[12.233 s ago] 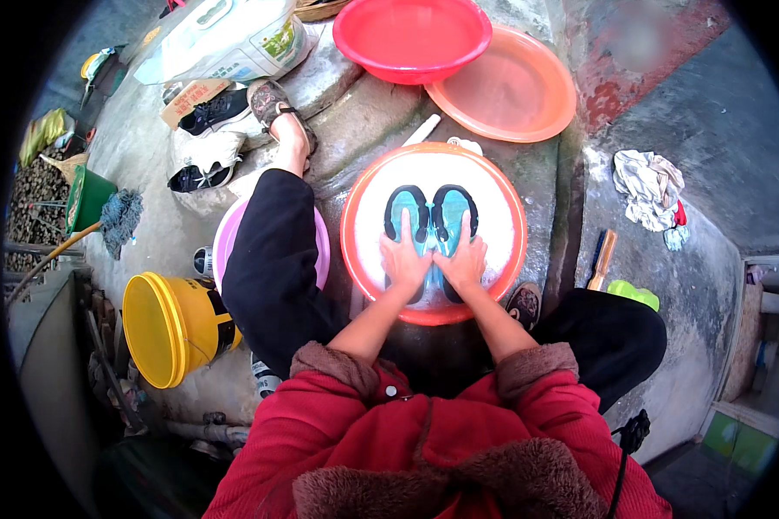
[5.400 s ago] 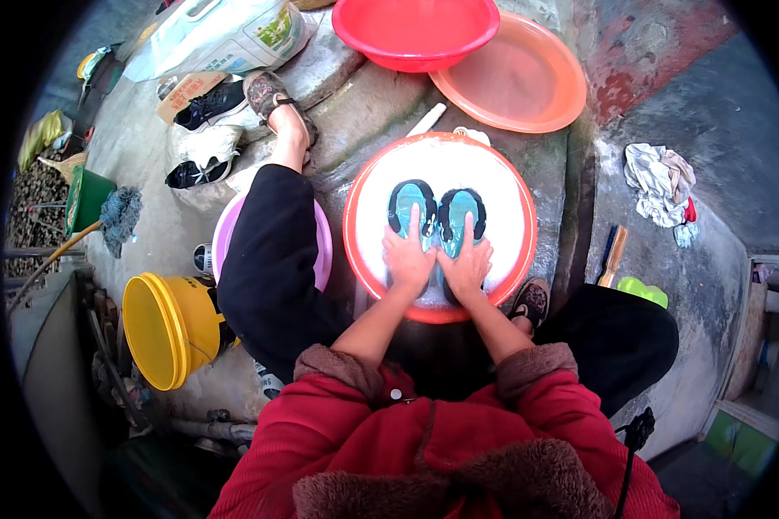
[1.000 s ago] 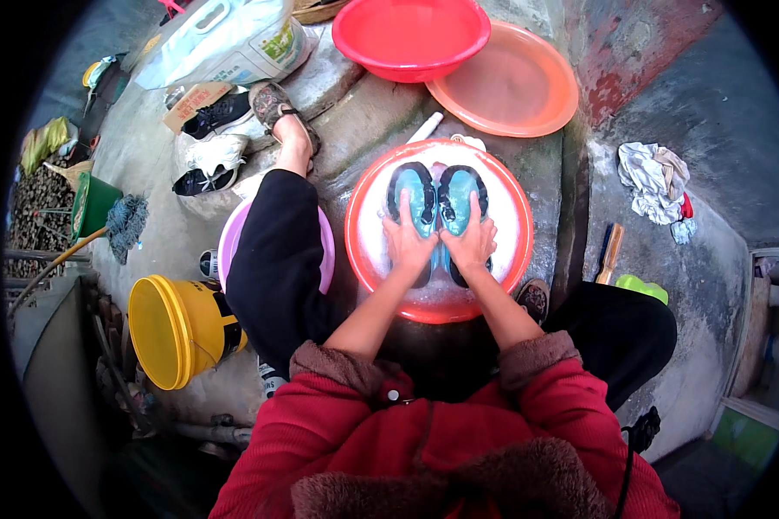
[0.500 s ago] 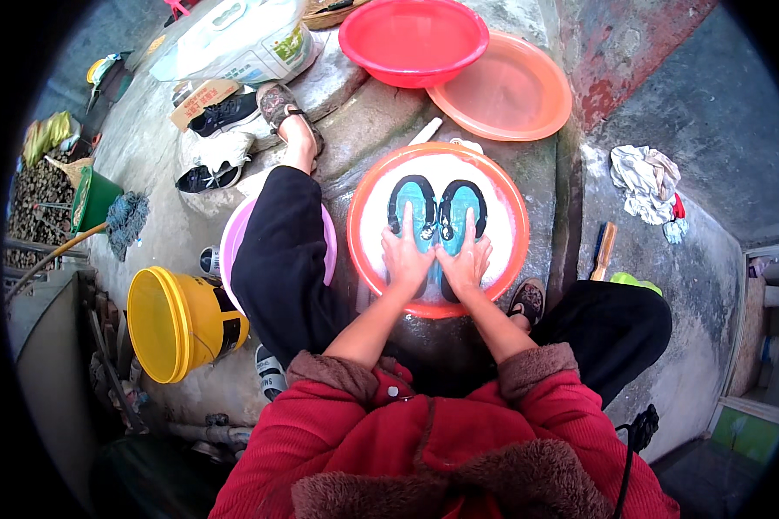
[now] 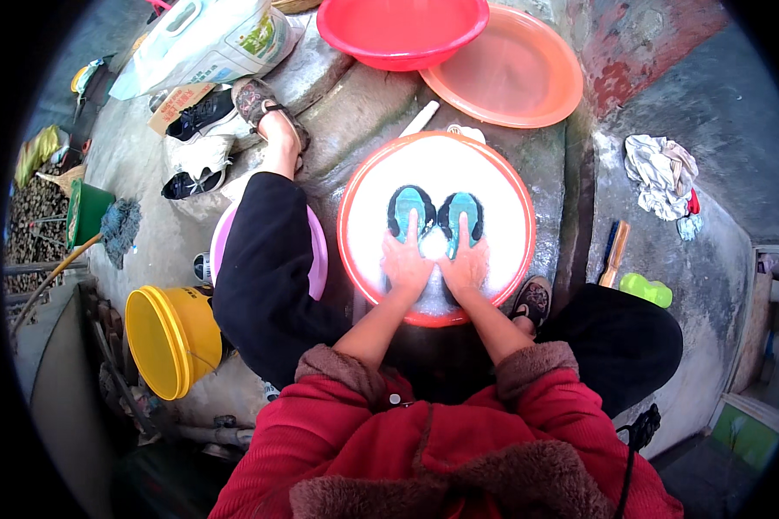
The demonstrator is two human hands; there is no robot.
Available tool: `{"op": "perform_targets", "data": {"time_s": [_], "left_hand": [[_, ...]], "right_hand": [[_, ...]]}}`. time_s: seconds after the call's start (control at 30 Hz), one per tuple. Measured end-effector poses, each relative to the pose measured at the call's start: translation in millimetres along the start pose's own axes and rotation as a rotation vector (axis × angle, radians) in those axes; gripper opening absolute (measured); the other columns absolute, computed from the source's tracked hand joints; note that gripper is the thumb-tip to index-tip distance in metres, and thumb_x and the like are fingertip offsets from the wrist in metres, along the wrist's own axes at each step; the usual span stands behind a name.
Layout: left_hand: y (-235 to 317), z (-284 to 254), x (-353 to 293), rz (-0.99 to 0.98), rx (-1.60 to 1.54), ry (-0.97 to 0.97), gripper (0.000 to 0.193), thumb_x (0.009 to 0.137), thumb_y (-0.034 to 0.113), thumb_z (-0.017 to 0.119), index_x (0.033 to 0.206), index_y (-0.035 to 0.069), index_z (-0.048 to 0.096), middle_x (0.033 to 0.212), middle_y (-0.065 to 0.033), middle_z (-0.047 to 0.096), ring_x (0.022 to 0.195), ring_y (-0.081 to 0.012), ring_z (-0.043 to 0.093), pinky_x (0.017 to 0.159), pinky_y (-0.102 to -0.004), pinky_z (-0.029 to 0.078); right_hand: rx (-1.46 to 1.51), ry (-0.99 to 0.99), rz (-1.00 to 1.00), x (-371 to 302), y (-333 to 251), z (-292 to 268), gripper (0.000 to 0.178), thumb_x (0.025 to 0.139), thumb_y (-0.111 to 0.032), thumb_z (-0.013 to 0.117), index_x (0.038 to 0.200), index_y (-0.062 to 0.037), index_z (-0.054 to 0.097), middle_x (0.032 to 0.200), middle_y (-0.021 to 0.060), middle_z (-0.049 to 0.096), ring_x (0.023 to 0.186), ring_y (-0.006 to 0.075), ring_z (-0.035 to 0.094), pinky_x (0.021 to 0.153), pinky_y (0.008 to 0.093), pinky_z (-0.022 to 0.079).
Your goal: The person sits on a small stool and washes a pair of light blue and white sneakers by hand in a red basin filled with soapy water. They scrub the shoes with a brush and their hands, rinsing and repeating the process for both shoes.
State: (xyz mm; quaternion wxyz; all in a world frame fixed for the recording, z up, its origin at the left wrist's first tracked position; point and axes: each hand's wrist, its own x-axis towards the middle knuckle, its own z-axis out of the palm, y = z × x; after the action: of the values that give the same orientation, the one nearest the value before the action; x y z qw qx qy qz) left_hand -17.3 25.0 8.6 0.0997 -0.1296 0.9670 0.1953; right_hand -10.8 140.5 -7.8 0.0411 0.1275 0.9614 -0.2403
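Between my legs stands an orange-rimmed basin (image 5: 344, 227) filled with white suds. A pair of teal shoes with black edging sits side by side in it, partly sunk in the foam. My left hand (image 5: 407, 264) grips the left shoe (image 5: 409, 208), its index finger stretched along the teal part. In the same way my right hand (image 5: 465, 264) holds the right shoe (image 5: 461, 209). Suds hide the near ends of both shoes and some of my fingers.
A red basin (image 5: 402, 35) and a pale orange basin (image 5: 519, 73) stand ahead. At left are a pink basin (image 5: 318, 251), a yellow bucket (image 5: 160, 342) and black-and-white sneakers (image 5: 195, 164). To the right lie a brush (image 5: 614, 253), a green object (image 5: 647, 291) and crumpled cloths (image 5: 658, 177).
Both hands have pushed the shoes lower into the basin. White suds now cover more of the shoes and the fingers. The whole view has shifted slightly.
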Motion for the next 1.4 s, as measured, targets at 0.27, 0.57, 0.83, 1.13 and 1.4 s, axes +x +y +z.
{"op": "perform_targets", "data": {"time_s": [0.27,0.57,0.83,1.13,1.4], "left_hand": [[2.4,20.1,16.5,-0.109,0.078,-0.159,0.093,0.076,0.021,0.071,0.155,0.033,0.023,0.143,-0.0316,0.036,0.129,-0.044,0.044,0.095,-0.0495,0.048],[-70.0,111.1,28.7,0.123,0.318,-0.874,0.063,0.088,0.036,0.059,0.146,0.016,0.045,0.144,-0.0142,0.049,0.133,-0.0356,0.045,0.111,-0.0484,0.034],[-47.0,102.8,58.4,0.18,0.194,-1.115,0.071,0.085,0.035,0.065,0.148,0.016,0.038,0.144,-0.0181,0.045,0.134,-0.0376,0.042,0.111,-0.0493,0.033],[-22.8,107.9,79.5,0.052,-0.006,-0.917,0.082,0.081,0.033,0.071,0.15,0.016,0.031,0.145,-0.0227,0.04,0.135,-0.0401,0.039,0.112,-0.0505,0.031],[-27.3,65.2,56.1,-0.266,-0.525,-0.131,0.093,0.077,0.032,0.077,0.153,0.017,0.025,0.145,-0.0268,0.036,0.136,-0.0423,0.036,0.112,-0.0515,0.03]], "right_hand": [[-0.007,-0.325,0.171,20.5,11.5,18.5,0.076,0.076,-0.03,0.071,0.144,-0.0162,0.041,0.12,0.0272,0.055,0.111,0.0414,0.056,0.092,0.0503,0.048],[-0.196,-1.114,0.247,36.2,44.7,65.6,0.07,0.079,-0.034,0.069,0.139,-0.008,0.045,0.126,0.0231,0.058,0.116,0.0378,0.057,0.097,0.0475,0.047],[-0.198,-1.212,0.124,49.0,58.6,108.4,0.084,0.074,-0.034,0.074,0.144,-0.0074,0.035,0.129,0.0237,0.056,0.119,0.0381,0.055,0.099,0.0462,0.045],[-0.107,-0.933,0.118,80.0,37.0,98.3,0.102,0.069,-0.033,0.08,0.15,-0.0068,0.024,0.133,0.0244,0.053,0.122,0.0385,0.053,0.102,0.0448,0.044],[0.223,-0.118,0.142,57.5,-0.8,-6.2,0.118,0.064,-0.032,0.085,0.155,-0.0063,0.014,0.137,0.025,0.051,0.125,0.0388,0.051,0.104,0.0435,0.042]]}}
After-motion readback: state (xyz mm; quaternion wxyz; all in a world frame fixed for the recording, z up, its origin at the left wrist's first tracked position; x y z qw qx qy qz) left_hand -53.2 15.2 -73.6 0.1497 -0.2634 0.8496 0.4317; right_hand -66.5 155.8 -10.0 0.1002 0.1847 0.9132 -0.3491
